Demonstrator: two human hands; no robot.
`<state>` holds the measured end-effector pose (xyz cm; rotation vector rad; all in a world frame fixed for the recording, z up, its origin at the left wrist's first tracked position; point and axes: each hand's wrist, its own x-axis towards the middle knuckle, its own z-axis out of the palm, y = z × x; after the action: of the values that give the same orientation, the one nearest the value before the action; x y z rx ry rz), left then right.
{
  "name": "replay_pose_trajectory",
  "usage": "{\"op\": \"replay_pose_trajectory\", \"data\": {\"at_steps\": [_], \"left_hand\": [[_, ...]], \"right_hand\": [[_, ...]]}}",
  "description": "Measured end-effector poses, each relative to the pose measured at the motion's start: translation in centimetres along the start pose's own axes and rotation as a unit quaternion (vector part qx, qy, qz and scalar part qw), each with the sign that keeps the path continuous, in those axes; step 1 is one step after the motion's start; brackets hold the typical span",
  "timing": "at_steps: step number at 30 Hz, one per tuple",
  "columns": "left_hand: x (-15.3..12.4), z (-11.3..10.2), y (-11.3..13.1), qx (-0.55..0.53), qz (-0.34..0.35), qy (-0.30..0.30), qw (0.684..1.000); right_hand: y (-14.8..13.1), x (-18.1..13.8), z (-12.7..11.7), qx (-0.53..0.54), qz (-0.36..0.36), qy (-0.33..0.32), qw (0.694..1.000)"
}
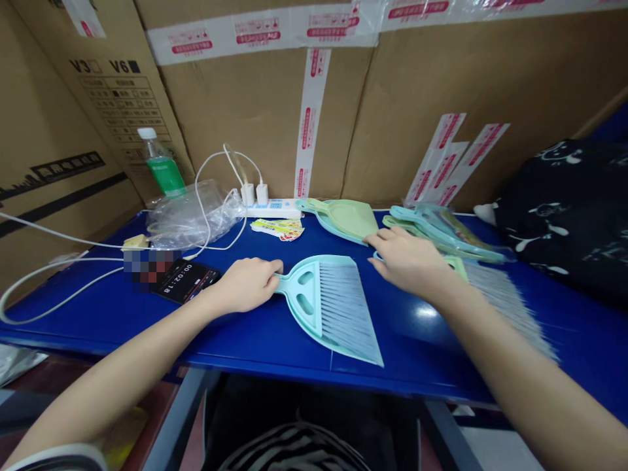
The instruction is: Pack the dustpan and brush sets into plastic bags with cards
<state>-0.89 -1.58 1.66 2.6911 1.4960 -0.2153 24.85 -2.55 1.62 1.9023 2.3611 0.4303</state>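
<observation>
A light blue hand brush nested in a matching dustpan [333, 307] lies on the blue table [245, 333] in front of me. My left hand [248, 282] grips the end of its handle. My right hand [409, 261] rests, fingers spread, on a stack of blue and green dustpans [441, 229] at the right. A green dustpan [346, 219] lies just beyond the fingertips. A loose brush with pale bristles [500, 297] sits under my right forearm.
A white power strip [272, 208] with chargers and cables, a crumpled plastic bag [193, 212], a green bottle [161, 163], sticker sheets [279, 227] and a phone showing a timer [186, 280] lie at the left. Cardboard boxes [441, 85] wall the back. A black bag [569, 209] sits right.
</observation>
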Motion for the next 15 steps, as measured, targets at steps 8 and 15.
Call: {"op": "replay_pose_trajectory", "data": {"at_steps": [8,15], "left_hand": [[-0.3,-0.1,0.2,0.029,-0.005,-0.021,0.999],[-0.4,0.0,0.2,0.033,0.002,-0.009,0.999]], "right_hand": [[-2.0,0.7,0.8,0.057,-0.169,0.02,0.984],[-2.5,2.1,0.7,0.098,-0.168,0.012,0.981]]}}
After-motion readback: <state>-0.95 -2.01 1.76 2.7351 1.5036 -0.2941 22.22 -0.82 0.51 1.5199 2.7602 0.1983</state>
